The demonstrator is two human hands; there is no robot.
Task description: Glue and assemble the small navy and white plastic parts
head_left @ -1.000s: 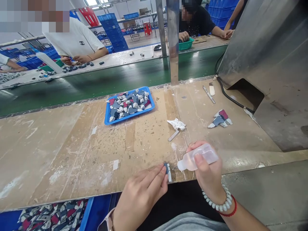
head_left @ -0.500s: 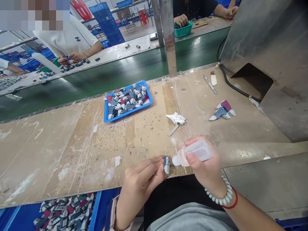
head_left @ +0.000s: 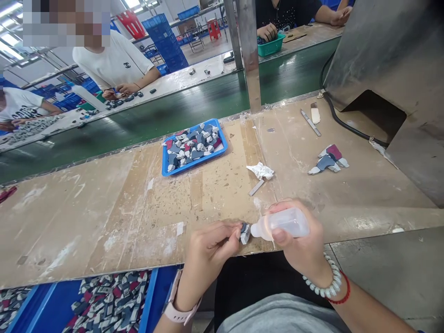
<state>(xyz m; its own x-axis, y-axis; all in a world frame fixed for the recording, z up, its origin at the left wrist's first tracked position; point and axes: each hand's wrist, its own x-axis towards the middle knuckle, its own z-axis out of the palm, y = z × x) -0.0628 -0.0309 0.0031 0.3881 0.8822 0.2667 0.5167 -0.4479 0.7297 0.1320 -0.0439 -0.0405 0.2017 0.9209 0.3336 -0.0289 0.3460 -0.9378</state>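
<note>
Near the table's front edge, my left hand (head_left: 213, 247) pinches a small grey and white moulded piece (head_left: 245, 233) between thumb and fingers. My right hand (head_left: 305, 243) is wrapped round a translucent squeeze bottle (head_left: 286, 223), tilted with its nozzle pointing left. The nozzle tip is right beside the piece; whether they touch I cannot tell. Beyond my hands lie a crumpled white tissue (head_left: 261, 171) and a small flat grey strip (head_left: 256, 188). A blue tray (head_left: 165, 172) holds many grey, white and maroon pieces.
Several loose pieces (head_left: 328, 162) lie at the right, with a slim metal tool (head_left: 311, 123) and a white-handled blade (head_left: 315, 114) behind them. A metal housing (head_left: 374, 69) with a black cable stands at right. Below left is a blue bin (head_left: 147, 296) of pieces. Co-workers sit across the green belt (head_left: 138, 125).
The whole view has shifted, so things sit further right. The piece is tilted a little more, and the bottle lies more level, its nozzle closer to the piece. Both grips are kept.
</note>
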